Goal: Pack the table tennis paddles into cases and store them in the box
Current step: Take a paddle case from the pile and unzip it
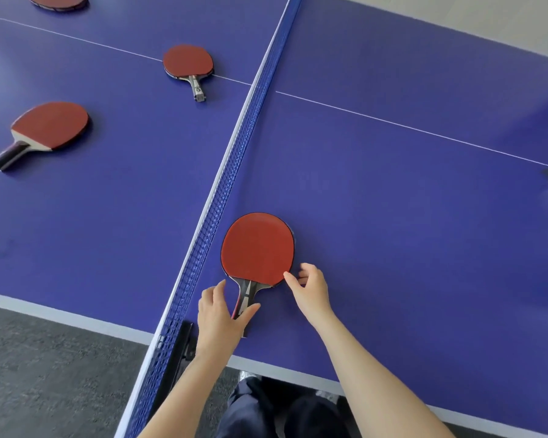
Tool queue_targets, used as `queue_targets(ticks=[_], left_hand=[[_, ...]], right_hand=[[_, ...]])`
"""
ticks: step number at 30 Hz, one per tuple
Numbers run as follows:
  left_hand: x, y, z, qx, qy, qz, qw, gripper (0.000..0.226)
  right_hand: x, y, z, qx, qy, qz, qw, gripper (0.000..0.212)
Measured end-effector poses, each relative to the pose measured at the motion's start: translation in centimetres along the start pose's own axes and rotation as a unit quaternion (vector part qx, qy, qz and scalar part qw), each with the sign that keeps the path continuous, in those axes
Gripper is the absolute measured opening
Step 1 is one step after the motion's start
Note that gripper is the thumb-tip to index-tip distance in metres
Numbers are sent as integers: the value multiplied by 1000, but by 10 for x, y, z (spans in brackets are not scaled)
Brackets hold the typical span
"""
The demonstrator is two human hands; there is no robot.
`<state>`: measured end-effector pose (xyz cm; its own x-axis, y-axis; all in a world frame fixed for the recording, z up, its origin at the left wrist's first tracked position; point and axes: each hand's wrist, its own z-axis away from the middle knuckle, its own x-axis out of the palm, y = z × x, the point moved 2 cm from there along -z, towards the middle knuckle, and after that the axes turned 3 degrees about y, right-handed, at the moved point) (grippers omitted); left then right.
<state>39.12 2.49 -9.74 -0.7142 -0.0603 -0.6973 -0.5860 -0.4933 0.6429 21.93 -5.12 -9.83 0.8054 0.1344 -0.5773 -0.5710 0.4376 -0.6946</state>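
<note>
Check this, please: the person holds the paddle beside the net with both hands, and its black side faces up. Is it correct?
The head view shows the paddle with its red side up, not black. The rest stands: the left hand and the right hand both hold it, beside the net.

no text, number or brand can be read. a small dark mark is seen on the far paddle's handle (197,87), possibly a logo, too blurred.

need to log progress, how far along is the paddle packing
Nothing looks packed: no case or box is in view. In hand: the left hand grips the nearest paddle by its handle, the right hand pinches its blade edge. Left: three more paddles lie bare beyond the net.
</note>
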Motion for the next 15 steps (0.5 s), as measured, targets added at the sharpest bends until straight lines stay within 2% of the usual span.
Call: queue_targets(ticks=[2, 5, 7, 10, 13, 15], left_hand=[[-5, 12, 5, 61, 48, -50, 996, 82], [-5, 35, 10, 177, 56, -116, 976, 83], [2, 54, 7, 254, 23, -171, 952, 82], [15, 97, 4, 343, -60, -271, 897, 84], [37, 142, 4, 351, -153, -361, 850, 82], [55, 173, 11, 366, -160, -405, 822, 82]], right_hand=[[-13, 2, 5, -22, 1, 30, 999, 55], [-41, 5, 10, -74, 0, 129, 989, 62], [-65, 8, 13, -110, -6, 215, 970, 64], [-104, 15, 18, -146, -20, 328, 933, 68], [-147, 27, 25, -147, -12, 374, 916, 70], [-181, 40, 31, -134, 6, 377, 917, 69]])
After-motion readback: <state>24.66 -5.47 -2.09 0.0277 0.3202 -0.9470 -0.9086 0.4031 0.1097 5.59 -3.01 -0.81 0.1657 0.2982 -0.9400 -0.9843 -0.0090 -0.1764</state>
